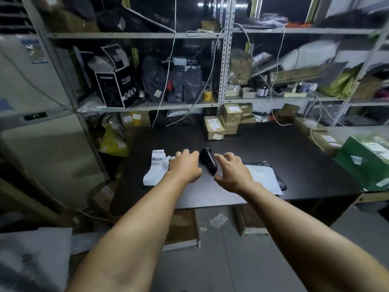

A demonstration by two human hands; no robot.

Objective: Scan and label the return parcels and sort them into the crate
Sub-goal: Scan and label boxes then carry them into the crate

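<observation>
Nothing looks scanned yet, I judge: my left hand (185,166) and right hand (232,172) hover spread, empty; scanner (208,161) between their fingers, label strip (156,165) left.

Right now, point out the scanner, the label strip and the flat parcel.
scanner (208,160), head view, middle of its black body.
label strip (156,165), head view, its white backing.
flat parcel (263,175), head view, its white sheet.

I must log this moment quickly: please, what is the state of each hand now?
Left hand: open, holding nothing, over the white label strip.
Right hand: open, fingers spread, holding nothing, beside the black scanner.
</observation>
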